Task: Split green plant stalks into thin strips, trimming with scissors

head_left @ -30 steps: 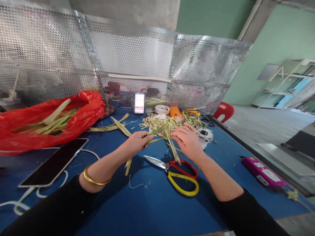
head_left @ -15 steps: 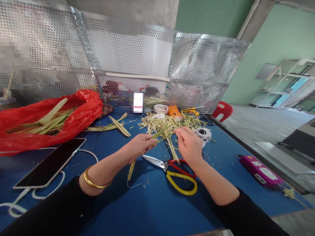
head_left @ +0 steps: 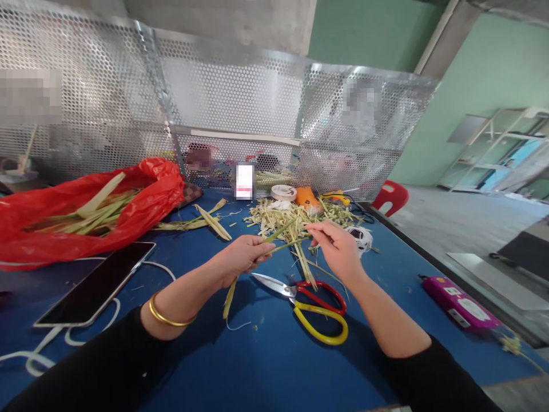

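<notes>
Your left hand [head_left: 245,257]: grip clamped on green leaf strips [head_left: 279,231], thumb above, curled fingers beneath. The strips leave this grip on its right side in two lengths, above the table [head_left: 189,366]: the upper slanting toward the pile of leaf scraps [head_left: 268,214], the lower, thinner, running across to your right fingertips. A yellowish strip end [head_left: 230,297] shows below your left palm.

Your right hand [head_left: 337,249]: fingers bent, tips beside the lower length's far end; whether they pinch it, you cannot tell.

Scissors [head_left: 292,292], one handle red, one yellow: flat on the table, nearer you than the strips, between your forearms.
</notes>
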Available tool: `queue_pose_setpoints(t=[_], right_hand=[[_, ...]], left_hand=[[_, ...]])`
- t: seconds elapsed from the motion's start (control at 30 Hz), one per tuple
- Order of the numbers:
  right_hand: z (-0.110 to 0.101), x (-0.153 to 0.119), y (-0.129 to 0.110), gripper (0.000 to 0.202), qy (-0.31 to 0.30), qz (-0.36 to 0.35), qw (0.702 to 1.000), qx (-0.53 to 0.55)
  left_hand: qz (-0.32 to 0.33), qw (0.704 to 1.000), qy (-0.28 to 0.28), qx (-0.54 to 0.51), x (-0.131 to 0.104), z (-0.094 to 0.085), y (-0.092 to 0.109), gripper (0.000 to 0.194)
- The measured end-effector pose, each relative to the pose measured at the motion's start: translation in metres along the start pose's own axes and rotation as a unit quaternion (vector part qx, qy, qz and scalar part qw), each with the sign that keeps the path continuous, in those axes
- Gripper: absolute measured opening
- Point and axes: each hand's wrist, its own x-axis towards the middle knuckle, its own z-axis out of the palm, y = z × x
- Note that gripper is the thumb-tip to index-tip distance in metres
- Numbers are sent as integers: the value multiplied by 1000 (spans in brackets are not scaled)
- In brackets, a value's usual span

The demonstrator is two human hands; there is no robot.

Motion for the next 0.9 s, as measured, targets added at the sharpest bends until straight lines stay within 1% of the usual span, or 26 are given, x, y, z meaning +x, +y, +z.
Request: queue_pose_setpoints(t=[0.13,0.2,0.4,0.47,0.53,0.63,0.7,0.8,0.9], right_hand=[[2,1,0,22,-82,-21,996,3],[1,2,2,20,-110,-28,993,-9],[0,3,8,17,-141,-40,986,-83],[1,2,9,17,-133,-46,984,-106],[4,-1,8,19,-114,-45,983,-136],[7,-6,5,21,-75,-46,978,-192],[10,-8,2,21,-36,-48,974,-220],[12,-11,-1,20,27,-38,972,-232],[13,-11,-2,17,67,-18,975,-212]], left_hand=[[-5,1000,7,-14,0,-2,0,33],[-10,1000,8,-20,0,-3,0,32],[-21,999,30,-26,2,-6,2,30],[-20,999,34,-27,3,-5,1,29],[-20,999,24,-24,3,-4,-1,30],[-20,1000,6,-9,4,-1,-4,33],[-15,1000,4,-5,3,5,-4,34],[-7,1000,25,-12,1,15,-1,32],[2,999,48,-21,-1,26,2,28]])
